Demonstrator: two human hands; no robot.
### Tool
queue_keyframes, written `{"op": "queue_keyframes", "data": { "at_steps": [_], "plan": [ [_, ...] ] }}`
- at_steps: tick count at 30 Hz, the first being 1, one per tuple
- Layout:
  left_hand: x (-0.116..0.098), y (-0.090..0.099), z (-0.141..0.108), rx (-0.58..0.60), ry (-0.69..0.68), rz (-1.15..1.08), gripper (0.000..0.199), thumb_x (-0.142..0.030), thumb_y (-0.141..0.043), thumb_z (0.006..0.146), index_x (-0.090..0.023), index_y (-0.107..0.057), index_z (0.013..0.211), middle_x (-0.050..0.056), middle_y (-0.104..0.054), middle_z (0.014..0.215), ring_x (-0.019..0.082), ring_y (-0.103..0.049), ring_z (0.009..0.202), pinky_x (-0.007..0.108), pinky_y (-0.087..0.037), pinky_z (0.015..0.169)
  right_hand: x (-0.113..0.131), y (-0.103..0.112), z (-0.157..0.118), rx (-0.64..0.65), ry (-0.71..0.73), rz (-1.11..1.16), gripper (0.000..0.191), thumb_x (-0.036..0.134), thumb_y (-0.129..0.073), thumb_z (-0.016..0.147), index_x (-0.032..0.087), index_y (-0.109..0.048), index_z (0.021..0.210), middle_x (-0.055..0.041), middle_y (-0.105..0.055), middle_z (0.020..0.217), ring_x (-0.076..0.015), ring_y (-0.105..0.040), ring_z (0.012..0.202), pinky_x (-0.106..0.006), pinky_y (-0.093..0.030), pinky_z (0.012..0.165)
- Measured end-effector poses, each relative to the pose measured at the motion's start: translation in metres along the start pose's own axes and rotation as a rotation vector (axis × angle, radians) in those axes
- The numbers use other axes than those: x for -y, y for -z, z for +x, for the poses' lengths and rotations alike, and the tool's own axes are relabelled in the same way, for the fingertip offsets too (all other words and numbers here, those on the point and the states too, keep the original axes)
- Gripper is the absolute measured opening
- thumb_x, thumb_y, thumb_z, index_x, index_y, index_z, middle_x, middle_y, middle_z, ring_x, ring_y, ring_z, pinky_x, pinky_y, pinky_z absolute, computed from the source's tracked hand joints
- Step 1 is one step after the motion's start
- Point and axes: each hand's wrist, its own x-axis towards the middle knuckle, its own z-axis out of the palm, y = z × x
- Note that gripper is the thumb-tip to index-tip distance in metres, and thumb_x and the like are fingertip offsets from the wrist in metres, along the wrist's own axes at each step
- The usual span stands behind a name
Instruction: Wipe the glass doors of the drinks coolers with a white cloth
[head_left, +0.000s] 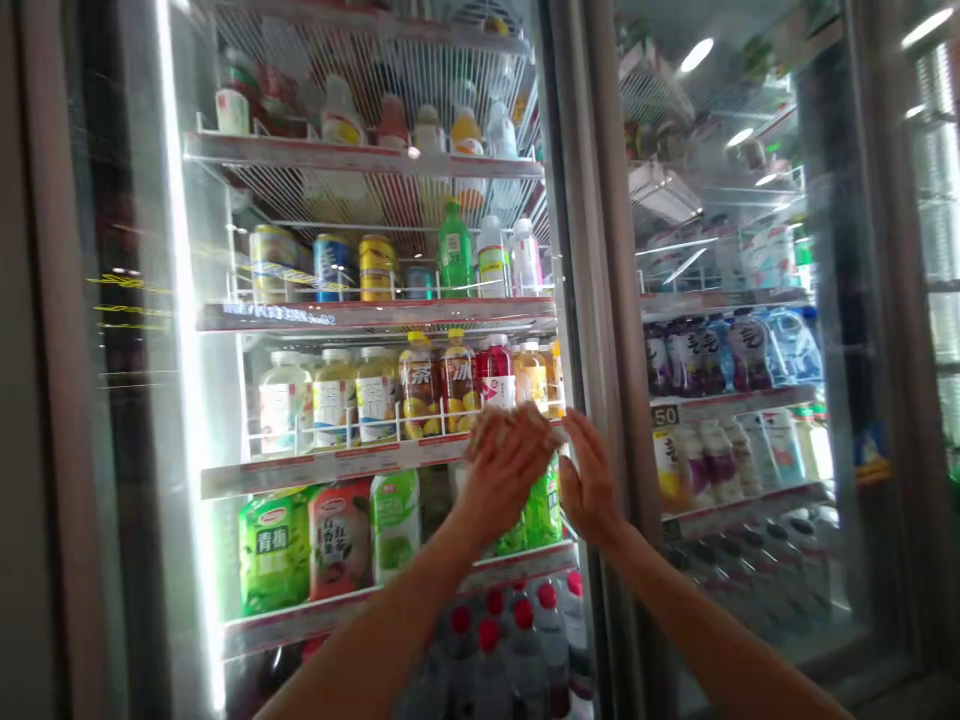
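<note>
My left hand (499,480) presses a crumpled, pale beige cloth (534,414) to the glass door (405,290) of a drinks fridge. The fingers are curled over the cloth and partly hide it. Just to the right, my right hand (590,478) is raised by the door's metal frame (611,300), fingers stretched and thumb apart, holding nothing. Whether it touches the frame or the glass, I cannot tell. Behind the glass, near my hands, stand a red bottle (496,372) and a bottle of tea with a yellow cap (459,385).
Wire shelves hold cans, bottles and cartons, among them a green bottle (454,250) and a green carton (395,525). Red-capped bottles (489,650) fill the bottom. A second glass door (735,350) with more drinks lies right of the frame. A bright light strip (180,330) runs along the left.
</note>
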Motion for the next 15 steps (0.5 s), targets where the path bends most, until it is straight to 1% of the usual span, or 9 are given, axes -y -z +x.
{"op": "queue_keyframes", "data": {
  "at_steps": [1,2,3,4,6,8,10,13,15],
  "plan": [
    [-0.014,-0.004,-0.022,0.049,-0.114,-0.020,0.050,-0.029,-0.046,0.083,-0.025,-0.038,0.132,0.004,-0.041,0.140,0.025,-0.023,0.135,0.051,-0.015,0.109,0.009,-0.007,-0.001,0.050,0.027,0.042,0.051,0.016,-0.034,0.087,0.023,-0.032,0.137,-0.0114,-0.043,0.135,-0.0222,-0.040,0.126,-0.046,-0.039,0.101],
    [-0.024,-0.007,-0.043,0.085,-0.189,-0.029,0.049,-0.032,-0.047,0.083,-0.026,-0.040,0.130,0.003,-0.042,0.139,0.023,-0.025,0.134,0.047,-0.020,0.108,0.016,-0.013,-0.003,0.102,0.046,0.075,0.051,0.015,-0.034,0.087,0.023,-0.032,0.137,-0.0108,-0.044,0.134,-0.0212,-0.041,0.125,-0.044,-0.040,0.101],
    [-0.028,-0.009,-0.061,0.116,-0.253,-0.033,0.047,-0.034,-0.048,0.083,-0.028,-0.041,0.129,0.002,-0.043,0.139,0.021,-0.026,0.134,0.043,-0.023,0.107,0.022,-0.018,-0.007,0.151,0.063,0.101,0.051,0.015,-0.034,0.087,0.023,-0.034,0.137,-0.0102,-0.046,0.133,-0.0203,-0.042,0.125,-0.042,-0.042,0.100],
    [-0.027,-0.009,-0.073,0.112,-0.262,-0.030,0.046,-0.035,-0.047,0.083,-0.029,-0.042,0.129,0.002,-0.044,0.138,0.019,-0.027,0.134,0.040,-0.025,0.106,0.026,-0.023,-0.011,0.193,0.082,0.120,0.050,0.015,-0.034,0.087,0.023,-0.036,0.135,-0.0095,-0.048,0.131,-0.0196,-0.043,0.124,-0.041,-0.043,0.100],
    [-0.014,-0.004,-0.083,0.052,-0.154,-0.007,0.046,-0.033,-0.045,0.085,-0.028,-0.041,0.130,0.003,-0.045,0.137,0.018,-0.027,0.134,0.040,-0.023,0.107,0.032,-0.028,-0.020,0.232,0.113,0.139,0.048,0.014,-0.035,0.086,0.023,-0.039,0.133,-0.0087,-0.051,0.129,-0.0195,-0.044,0.124,-0.041,-0.044,0.098],
    [0.003,0.002,-0.077,-0.036,0.033,-0.008,0.049,-0.028,-0.043,0.085,-0.023,-0.036,0.134,0.006,-0.045,0.136,0.020,-0.027,0.134,0.043,-0.019,0.109,0.039,-0.030,-0.024,0.210,0.126,0.145,0.048,0.013,-0.036,0.085,0.023,-0.039,0.132,-0.0092,-0.047,0.132,-0.0212,-0.040,0.126,-0.045,-0.042,0.100],
    [0.012,0.007,-0.069,-0.101,0.154,-0.060,0.053,-0.024,-0.040,0.086,-0.016,-0.029,0.137,0.010,-0.045,0.136,0.020,-0.027,0.134,0.044,-0.018,0.110,0.049,-0.032,-0.024,0.182,0.142,0.181,0.050,0.011,-0.037,0.084,0.023,-0.036,0.133,-0.0102,-0.039,0.138,-0.0230,-0.036,0.129,-0.047,-0.040,0.101],
    [0.011,0.010,-0.069,-0.184,0.217,-0.152,0.056,-0.021,-0.037,0.086,-0.010,-0.019,0.139,0.013,-0.045,0.135,0.016,-0.028,0.133,0.039,-0.026,0.109,0.069,-0.041,-0.022,0.202,0.197,0.307,0.054,0.011,-0.037,0.084,0.023,-0.031,0.136,-0.0094,-0.038,0.140,-0.0231,-0.034,0.130,-0.046,-0.039,0.102],
    [0.010,0.014,-0.080,-0.216,0.244,-0.139,0.057,-0.023,-0.040,0.086,-0.011,-0.020,0.139,0.015,-0.045,0.135,0.017,-0.028,0.133,0.039,-0.027,0.109,0.083,-0.053,-0.025,0.211,0.162,0.333,0.054,0.011,-0.035,0.085,0.022,-0.028,0.138,-0.0093,-0.040,0.138,-0.0209,-0.034,0.130,-0.043,-0.039,0.103]
  ]
}}
